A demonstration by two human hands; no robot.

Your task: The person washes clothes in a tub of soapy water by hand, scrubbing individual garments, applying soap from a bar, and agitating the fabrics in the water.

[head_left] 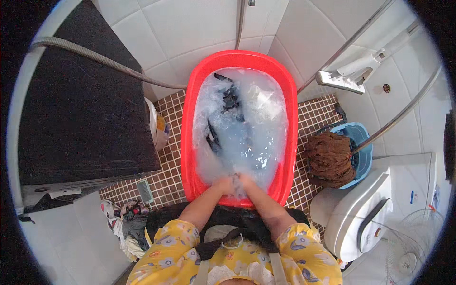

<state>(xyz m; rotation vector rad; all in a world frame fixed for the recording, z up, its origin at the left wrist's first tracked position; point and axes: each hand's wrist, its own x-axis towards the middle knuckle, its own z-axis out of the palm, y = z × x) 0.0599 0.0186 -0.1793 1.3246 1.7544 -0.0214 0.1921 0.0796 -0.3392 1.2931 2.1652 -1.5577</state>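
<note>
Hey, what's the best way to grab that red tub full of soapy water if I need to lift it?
Probably by the rolled rim of the red tub, one hand on each long side, from above. It is a long oval full of suds and dark laundry, so an end grip would likely tip it.

Single view only, head camera, worn high on person, looking almost straight down. Fisheye: dark round rim at corners, tile lines bending toward edge. Red tub [286, 142] sits dead centre, close below lens, fills middle of frame. Forearms enter from lower edge, below tub. Left of tub, dark counter [80, 104]; right of tub, toilet [351, 213] and mop bucket [361, 152]; beyond tub, white tiled wall [190, 28]. No second view, nothing shared.
</note>
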